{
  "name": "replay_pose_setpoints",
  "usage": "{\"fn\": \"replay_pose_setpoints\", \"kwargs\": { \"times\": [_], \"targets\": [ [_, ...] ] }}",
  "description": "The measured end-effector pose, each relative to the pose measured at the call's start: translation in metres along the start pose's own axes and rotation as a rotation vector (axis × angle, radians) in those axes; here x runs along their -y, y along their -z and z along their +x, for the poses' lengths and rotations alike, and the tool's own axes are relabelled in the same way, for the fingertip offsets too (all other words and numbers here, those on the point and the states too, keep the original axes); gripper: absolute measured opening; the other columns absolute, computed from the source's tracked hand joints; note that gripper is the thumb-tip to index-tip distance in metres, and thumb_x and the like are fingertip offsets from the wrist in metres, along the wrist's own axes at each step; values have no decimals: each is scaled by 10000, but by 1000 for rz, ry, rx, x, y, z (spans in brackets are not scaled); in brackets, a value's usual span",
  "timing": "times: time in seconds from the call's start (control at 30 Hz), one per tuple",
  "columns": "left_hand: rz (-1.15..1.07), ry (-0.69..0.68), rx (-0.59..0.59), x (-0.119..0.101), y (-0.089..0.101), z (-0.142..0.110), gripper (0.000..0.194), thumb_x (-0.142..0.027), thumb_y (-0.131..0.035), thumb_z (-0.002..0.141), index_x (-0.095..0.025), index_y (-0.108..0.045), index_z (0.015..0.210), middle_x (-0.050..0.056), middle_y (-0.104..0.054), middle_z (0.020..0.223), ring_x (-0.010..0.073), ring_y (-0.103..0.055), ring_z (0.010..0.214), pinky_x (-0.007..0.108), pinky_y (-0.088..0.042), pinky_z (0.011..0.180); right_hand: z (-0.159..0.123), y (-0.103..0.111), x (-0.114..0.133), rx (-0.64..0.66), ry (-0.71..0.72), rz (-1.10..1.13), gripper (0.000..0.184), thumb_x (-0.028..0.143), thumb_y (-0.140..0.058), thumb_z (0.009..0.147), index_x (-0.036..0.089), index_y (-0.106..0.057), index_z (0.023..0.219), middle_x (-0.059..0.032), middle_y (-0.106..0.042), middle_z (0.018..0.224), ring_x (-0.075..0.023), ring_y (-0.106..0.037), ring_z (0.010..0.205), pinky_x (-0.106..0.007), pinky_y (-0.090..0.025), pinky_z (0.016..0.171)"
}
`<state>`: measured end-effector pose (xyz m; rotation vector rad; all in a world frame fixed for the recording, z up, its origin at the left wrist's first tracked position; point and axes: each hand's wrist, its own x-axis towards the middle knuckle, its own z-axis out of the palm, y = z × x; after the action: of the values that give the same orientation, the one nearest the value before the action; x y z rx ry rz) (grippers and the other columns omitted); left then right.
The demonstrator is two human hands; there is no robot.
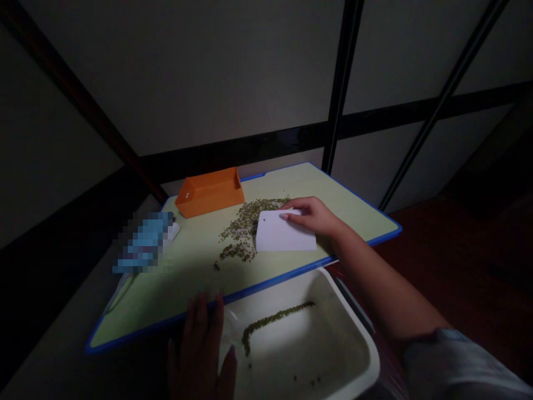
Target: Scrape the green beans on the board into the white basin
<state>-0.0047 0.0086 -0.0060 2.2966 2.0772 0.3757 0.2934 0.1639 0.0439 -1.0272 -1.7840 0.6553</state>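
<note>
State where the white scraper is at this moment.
In the head view, the white scraper is just right of centre, held in the right hand at the blue-edged board, immediately right of the scattered green seeds.

Dim scene, with a pool of pale light on the board (345, 208) and dark corners.
The light's source is out of view; the scraper (287, 234) and right hand (311, 215) are brightest, while a broad, soft-edged shadow covers the board's near left part, and the left hand (200, 339) is murky and slightly blurred. The tub (367, 355) is unevenly lit. A faint sheen marks the wall's black band (233, 145). The sleeve (462, 355) looks soft, the seeds (239, 230) blend together, and coarse pixel blocks mask the blue item (145, 239).
</note>
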Motion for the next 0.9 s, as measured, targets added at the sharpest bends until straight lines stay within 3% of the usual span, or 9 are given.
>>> {"fn": "replay_pose_setpoints", "kwargs": {
  "times": [0.27, 0.47, 0.9],
  "targets": [
    [-28, 10, 14, -2, 2, -1, 508, -304, -226, 903, -312, -212, 1411, 47, -146, 1565, 213, -115, 1441, 584, -205, 1105, 0, -1, 2, 29, -1, -2, 246, 303, -629, 771, 131, -715, 925, -99, -718, 916, -182, -636, 811, -293, -471, 705],
    [-8, -10, -12, 0, 0, -2, 531, -281, -237, 896, -326, -168, 1420, 38, -132, 1568, 222, -117, 1440, 590, -231, 1093, 0, 1, 1, -25, 1, 23, 254, 317, -647, 752, 138, -720, 917, -97, -721, 916, -186, -639, 812, -304, -477, 715],
    [-13, -19, -27, 0, -3, -1, 521, -269, -268, 896, -306, -209, 1412, 69, -166, 1560, 222, -119, 1441, 596, -231, 1090, -1, -1, 3, -6, -16, 6, 272, 332, -649, 747, 129, -721, 914, -104, -719, 903, -183, -638, 801, -296, -478, 699]
  ]
}}
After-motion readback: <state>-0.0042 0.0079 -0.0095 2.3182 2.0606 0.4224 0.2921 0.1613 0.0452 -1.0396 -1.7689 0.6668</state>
